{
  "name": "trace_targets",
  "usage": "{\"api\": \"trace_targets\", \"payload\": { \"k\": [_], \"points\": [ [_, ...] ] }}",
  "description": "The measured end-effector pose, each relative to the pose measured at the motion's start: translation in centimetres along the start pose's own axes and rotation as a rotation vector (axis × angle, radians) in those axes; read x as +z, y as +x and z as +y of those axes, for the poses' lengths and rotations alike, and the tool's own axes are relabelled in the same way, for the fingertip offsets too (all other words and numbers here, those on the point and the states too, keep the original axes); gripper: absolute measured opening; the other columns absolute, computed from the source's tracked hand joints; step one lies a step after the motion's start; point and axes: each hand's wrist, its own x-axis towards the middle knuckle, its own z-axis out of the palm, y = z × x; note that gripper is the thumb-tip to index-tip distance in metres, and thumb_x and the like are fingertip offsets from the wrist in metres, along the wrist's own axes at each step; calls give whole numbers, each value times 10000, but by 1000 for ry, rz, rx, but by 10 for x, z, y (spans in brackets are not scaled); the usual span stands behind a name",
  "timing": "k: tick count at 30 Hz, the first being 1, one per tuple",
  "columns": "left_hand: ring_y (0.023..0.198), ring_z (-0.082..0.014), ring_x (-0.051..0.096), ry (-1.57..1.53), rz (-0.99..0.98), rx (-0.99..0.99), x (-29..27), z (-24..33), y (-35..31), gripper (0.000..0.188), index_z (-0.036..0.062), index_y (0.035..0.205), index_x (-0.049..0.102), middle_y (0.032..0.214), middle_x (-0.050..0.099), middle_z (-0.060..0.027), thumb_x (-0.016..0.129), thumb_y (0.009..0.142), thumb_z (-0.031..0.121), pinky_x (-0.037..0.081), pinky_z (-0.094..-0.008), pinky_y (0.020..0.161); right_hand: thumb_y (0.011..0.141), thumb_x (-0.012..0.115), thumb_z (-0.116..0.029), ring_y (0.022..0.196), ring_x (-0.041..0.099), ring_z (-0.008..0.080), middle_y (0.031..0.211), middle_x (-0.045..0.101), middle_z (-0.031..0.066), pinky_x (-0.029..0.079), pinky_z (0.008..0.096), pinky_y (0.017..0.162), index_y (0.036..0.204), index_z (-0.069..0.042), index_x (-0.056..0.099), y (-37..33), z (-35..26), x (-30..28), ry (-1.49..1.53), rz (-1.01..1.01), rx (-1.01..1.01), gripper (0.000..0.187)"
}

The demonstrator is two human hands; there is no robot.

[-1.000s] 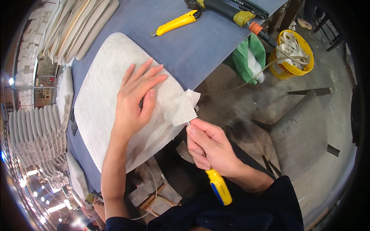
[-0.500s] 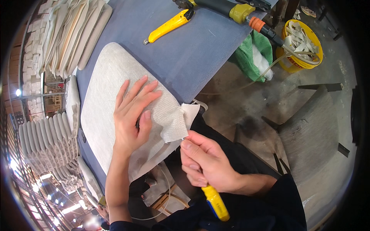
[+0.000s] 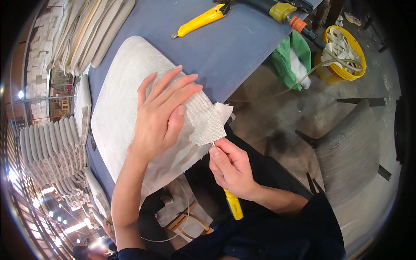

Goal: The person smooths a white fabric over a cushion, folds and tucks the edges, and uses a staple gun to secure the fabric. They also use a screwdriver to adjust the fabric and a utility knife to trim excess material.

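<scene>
Left of centre, a pale cushion point(image 3: 119, 91) is lying beneath the left hand point(image 3: 154, 117), spread flat, grasping nothing; it is probably feeling light and soft, suiting edge holds. At lower centre, the right hand point(image 3: 234, 168) is gripping a likely stiff yellow-handled tool point(image 3: 234, 206), its long axis running near-vertical, shaft pointing upward

Left hand point(image 3: 158, 115) and right hand point(image 3: 234, 171) bare, the right thumbnail point(image 3: 215, 151) short and rounded; forearms point(image 3: 128, 186) likewise uncovered. Left sleeve point(image 3: 130, 254) and right sleeve point(image 3: 325, 221) very dark navy, ending near the elbows; garment front point(image 3: 260, 240) of matching dark cloth, softly creased.
</scene>
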Motion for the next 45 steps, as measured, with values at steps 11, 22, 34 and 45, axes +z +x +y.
{"api": "trace_targets", "payload": {
  "k": [11,22,34,45],
  "points": [
    [1392,-389,614,47,279,-5,13,-7,-12,373,32,1181,749,1337,743,-156,520,937,197,427,-538,1161,1168,480,-195,588,400,0,701,446,-71,323,208,516,1447,-44,594,-20,-6,-1,-265,12,12,337],
    [1470,-370,541,-52,228,3,9,-3,-9,372,52,1205,731,1368,733,-120,544,883,66,380,-569,1201,1163,488,-184,606,401,19,723,456,-67,342,215,546,1452,-45,602,-9,-16,0,-331,4,-13,340],
    [1515,-368,489,-37,115,17,6,-4,-8,431,77,1246,759,1466,686,-105,428,993,185,286,-568,1264,1165,499,-196,573,411,8,717,468,-62,321,212,509,1468,-44,592,-9,-20,4,-121,17,80,353],
    [1466,-332,544,-30,103,30,4,-3,-8,390,109,1259,761,1413,715,-80,483,996,182,282,-561,1267,1162,495,-196,584,387,10,713,451,-68,325,205,529,1464,-34,587,-5,3,5,-310,91,-115,355]
  ]
}}
